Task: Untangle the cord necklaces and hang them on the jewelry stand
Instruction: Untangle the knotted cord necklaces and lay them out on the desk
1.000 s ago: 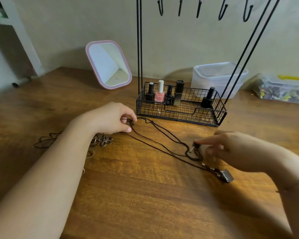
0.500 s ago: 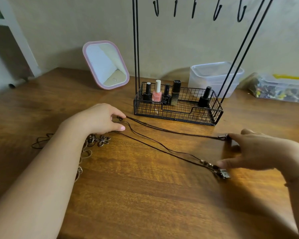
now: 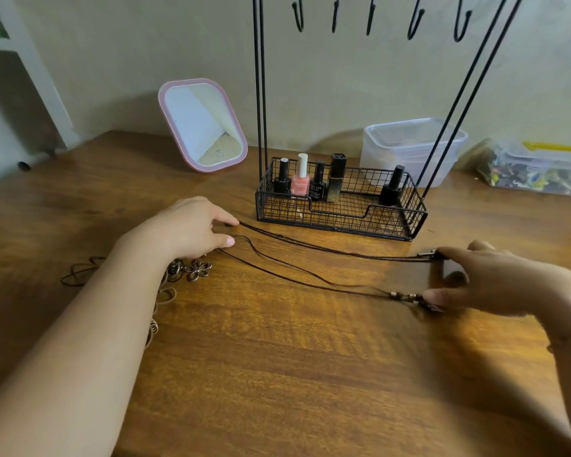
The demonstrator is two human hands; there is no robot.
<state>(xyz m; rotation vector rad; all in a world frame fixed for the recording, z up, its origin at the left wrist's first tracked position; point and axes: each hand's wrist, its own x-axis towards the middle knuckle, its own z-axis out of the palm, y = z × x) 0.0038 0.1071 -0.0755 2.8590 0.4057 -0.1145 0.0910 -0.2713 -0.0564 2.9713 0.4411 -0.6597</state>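
Untangling step: in front of the stand (image 3: 342, 206), left hand (image 3: 192, 225) pins the cords (image 3: 310, 268) on the worktop (image 3: 277, 374), right hand (image 3: 482, 278) pinches their pendant ends, stretched apart; next, probably lift one cord free toward a hook (image 3: 370, 18).

Wooden brown desk (image 3: 277, 374). Left hand (image 3: 192, 225) pinches the ends of thin dark brown cord necklaces (image 3: 310, 268), stretched flat across to the right hand (image 3: 482, 278), whose fingers (image 3: 442, 294) hold the clasp end and the beaded end apart. Black wire jewelry stand (image 3: 340, 219) just behind; nail polish bottles (image 3: 300, 183) in its basket. Metal flower pendant (image 3: 198, 270) by the left wrist.
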